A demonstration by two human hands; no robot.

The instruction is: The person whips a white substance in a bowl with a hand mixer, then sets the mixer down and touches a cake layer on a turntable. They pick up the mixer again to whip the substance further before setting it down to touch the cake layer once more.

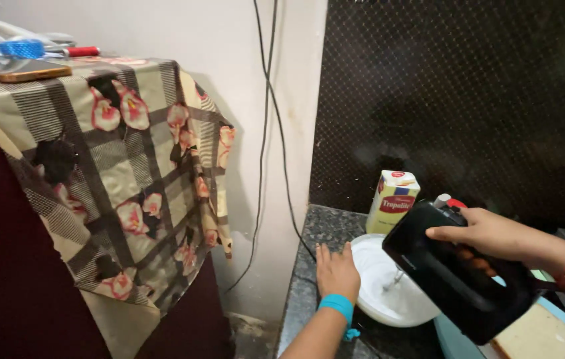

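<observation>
At the counter: dark speckled worktop (325, 233), lower right of the head view.
Right hand (488, 234): closed around the handle of a black hand mixer (455, 272).
Left hand (335, 269): palm down, fingers flat against the rim of the white bowl (388, 282).
Bowl: on the worktop, holding white cream; a carton (393, 201) stands just behind it.
Step in hand: whipping, judged from the beaters dipped in the cream.
Next move calls for: a steady bowl and a level mixer.
Hard to make out: beaters blurred; mixer cord and blue tray (458, 339) cut off at the frame edge.
</observation>
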